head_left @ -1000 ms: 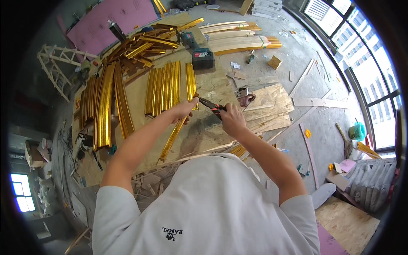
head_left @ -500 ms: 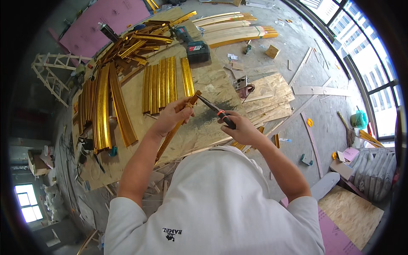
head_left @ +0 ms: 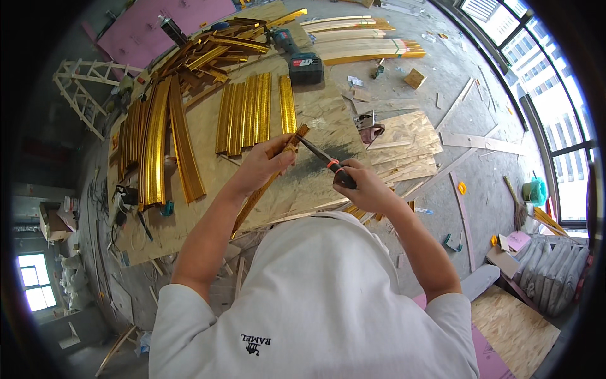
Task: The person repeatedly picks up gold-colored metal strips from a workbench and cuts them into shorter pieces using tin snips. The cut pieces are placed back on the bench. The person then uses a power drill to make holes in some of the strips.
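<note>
Left hand: fingers closed on a narrow gold strip near its far end. Right hand: wrapped round the dark, orange-banded handles of pliers; their nose meets the strip's far end, though whether it bites cannot be told. Gold strip: held aslant above the worktop, its lower end toward the near edge.

Worktop: pale board of pressed wood flakes, marked by a dark smudge beneath the pliers. On it, beyond the left hand, a row of gold strips, side by side; to their right, one lone strip, set apart. Farther left, longer mouldings, gold, loosely ranked. Behind these, a tangled heap of gold pieces. Right of the heap, one cordless power tool with a black battery; at the back left, one dark can, upright.

Room: grey concrete floor, strewn with scraps. Beyond the worktop, pale and gold lengths in bundles; to the right, flake-board sheets, overlapping, and one pale plank. Far left, one pink panel and one wooden frame, open lattice. Right side, tall dark-framed windows; near them, one green bucket, one broom and grey bundles. Lower left, one small bright window.
</note>
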{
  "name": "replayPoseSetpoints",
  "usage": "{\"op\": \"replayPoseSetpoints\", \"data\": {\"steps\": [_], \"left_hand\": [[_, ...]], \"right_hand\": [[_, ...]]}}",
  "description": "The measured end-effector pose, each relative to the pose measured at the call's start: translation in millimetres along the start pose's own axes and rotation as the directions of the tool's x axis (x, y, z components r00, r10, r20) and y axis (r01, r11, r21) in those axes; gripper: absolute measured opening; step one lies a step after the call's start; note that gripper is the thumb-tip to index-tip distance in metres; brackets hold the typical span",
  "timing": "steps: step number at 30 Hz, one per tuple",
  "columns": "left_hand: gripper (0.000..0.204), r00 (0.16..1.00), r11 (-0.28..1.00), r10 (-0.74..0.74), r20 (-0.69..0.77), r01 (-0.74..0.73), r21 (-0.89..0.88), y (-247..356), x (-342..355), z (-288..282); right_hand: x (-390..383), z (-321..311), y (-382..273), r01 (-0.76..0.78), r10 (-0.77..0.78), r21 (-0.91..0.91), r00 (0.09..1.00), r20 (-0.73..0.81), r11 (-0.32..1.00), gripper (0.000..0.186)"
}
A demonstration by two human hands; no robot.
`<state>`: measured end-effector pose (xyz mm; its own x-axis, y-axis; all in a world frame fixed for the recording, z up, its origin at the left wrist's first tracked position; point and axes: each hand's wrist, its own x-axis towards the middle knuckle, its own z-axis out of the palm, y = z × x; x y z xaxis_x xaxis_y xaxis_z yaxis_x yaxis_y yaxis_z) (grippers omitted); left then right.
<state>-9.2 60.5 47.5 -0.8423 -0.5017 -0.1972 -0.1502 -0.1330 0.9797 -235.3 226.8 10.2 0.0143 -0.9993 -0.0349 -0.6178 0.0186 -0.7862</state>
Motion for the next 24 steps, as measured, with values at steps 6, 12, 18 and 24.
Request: {"op": "replayPoseSetpoints", "data": {"steps": [6,12,18,24], "left_hand": [[0.058,1.000,1.000,0.012,-0.007,-0.012,0.020,2,-2,0],[0.056,0.995,0.999,0.048,-0.086,-0.047,0.012,1,-6,2],[0.064,0.991,0.990,0.114,0.074,-0.107,-0.087,10,-9,-11],[0.057,0.979,0.990,0.103,0.176,-0.084,-0.115,21,1,-31]], "right_hand": [[0,-3,0,0.033,-0.033,0.000,0.999,0.012,0.999,0.026],[0,-11,-10,-0.031,0.025,0.055,0.994,0.105,0.998,0.021],[-12,-24,-31,-0.380,-0.047,0.748,0.876,0.480,0.544,0.025],[-4,1,-15,-0.401,-0.293,0.910,0.862,0.414,0.108,0.030]]}}
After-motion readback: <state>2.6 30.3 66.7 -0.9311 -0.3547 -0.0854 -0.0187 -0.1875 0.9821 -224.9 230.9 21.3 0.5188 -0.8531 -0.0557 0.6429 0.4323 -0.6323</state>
